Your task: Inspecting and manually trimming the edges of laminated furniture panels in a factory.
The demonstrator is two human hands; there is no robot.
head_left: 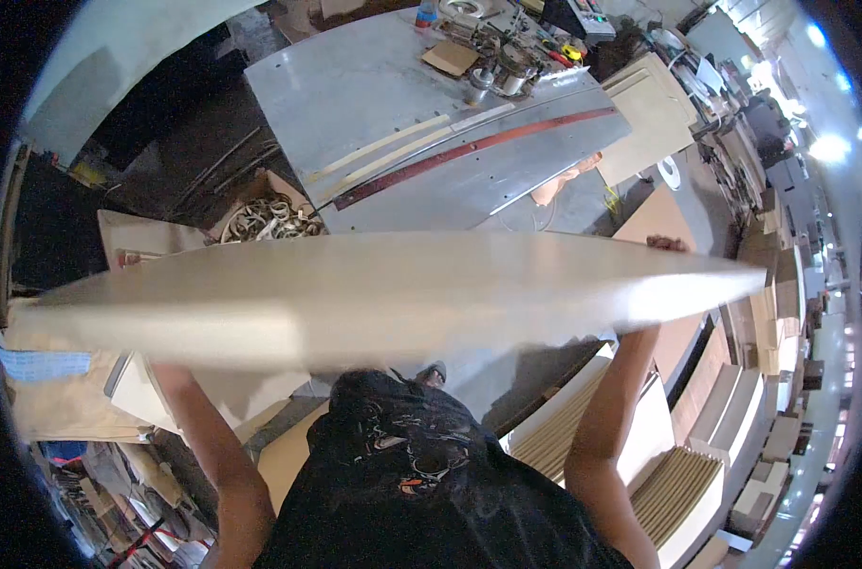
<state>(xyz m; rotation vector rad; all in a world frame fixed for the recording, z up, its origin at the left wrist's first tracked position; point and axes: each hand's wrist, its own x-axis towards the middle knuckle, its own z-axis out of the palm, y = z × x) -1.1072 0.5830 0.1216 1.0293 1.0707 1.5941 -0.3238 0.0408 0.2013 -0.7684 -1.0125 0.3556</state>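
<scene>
While gripping a pale panel [421, 294] crosswise between black shirt [383, 493] and grey worktop [374, 95], appears in a carrying step. Clamps its far edge with right fingers [668, 244]; cannot tell the hold of left fingers, hidden by it. Probably calls next for steady two-handed support, clear of the worktop's red strip [473, 149].
</scene>
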